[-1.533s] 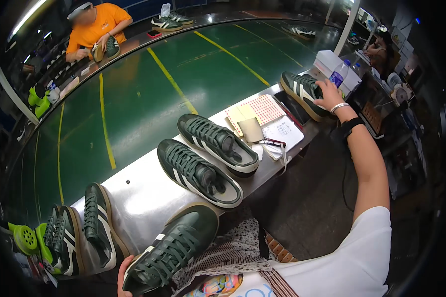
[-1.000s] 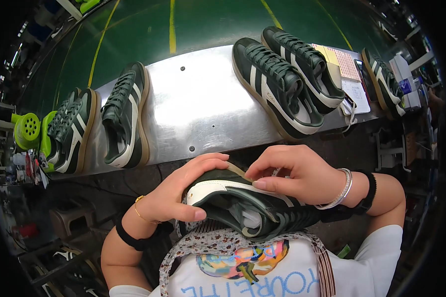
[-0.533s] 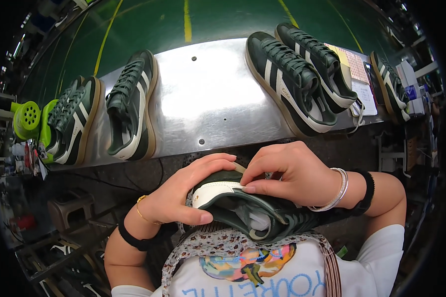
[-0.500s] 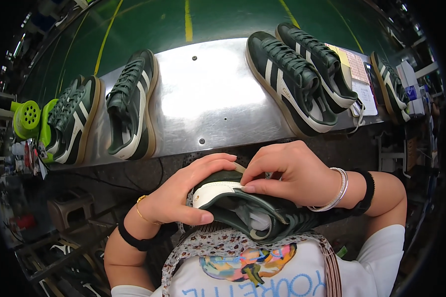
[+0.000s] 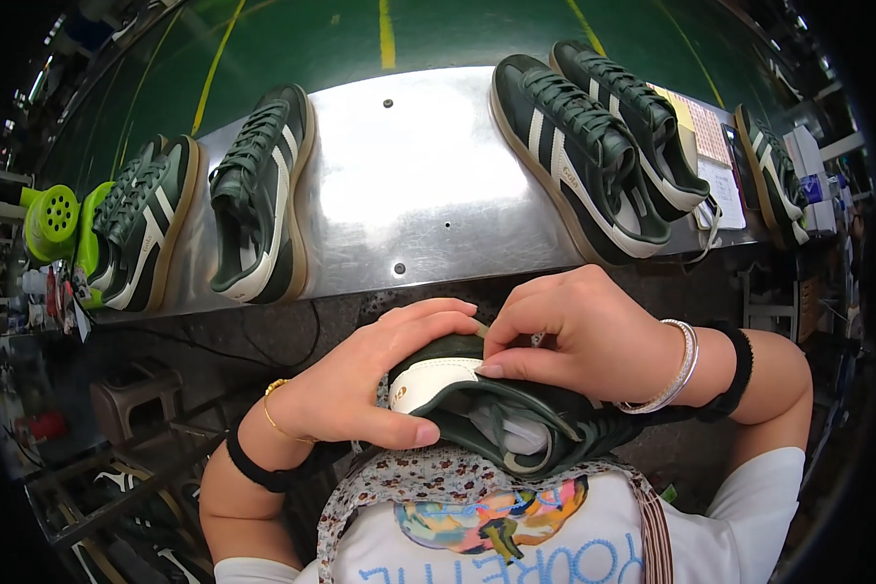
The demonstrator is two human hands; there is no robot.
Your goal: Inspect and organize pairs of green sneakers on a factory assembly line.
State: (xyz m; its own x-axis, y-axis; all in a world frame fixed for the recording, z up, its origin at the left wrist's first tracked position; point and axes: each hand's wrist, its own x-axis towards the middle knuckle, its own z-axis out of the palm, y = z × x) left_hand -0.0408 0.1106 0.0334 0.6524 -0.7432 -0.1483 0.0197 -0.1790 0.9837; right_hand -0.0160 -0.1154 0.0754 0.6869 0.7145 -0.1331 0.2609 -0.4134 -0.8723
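A dark green sneaker (image 5: 430, 382) with a white heel panel is in front of my body, its opening facing me and its heel toward the left. My left hand (image 5: 365, 378) wraps round the heel, thumb along the near side and fingers over the far side. My right hand (image 5: 579, 326) pinches thumb and forefinger at the edge of the white panel. Whether those fingertips hold anything small is hidden. Pale, crumpled stuffing (image 5: 524, 436) shows inside the sneaker. Its laced front lies under my right wrist.
Ahead is a metal work surface (image 5: 360, 268), with a green surface (image 5: 477, 34) beyond. A single sneaker (image 5: 263, 195) and a pair (image 5: 151, 229) stand left, beside a bright green device (image 5: 54, 224). Another pair (image 5: 579, 156), papers (image 5: 715, 190) and one more sneaker (image 5: 769, 175) are right.
The held sneaker and both hands sit slightly farther right in the picture. My grip stays almost the same, with the right fingertips still at the white panel's edge.
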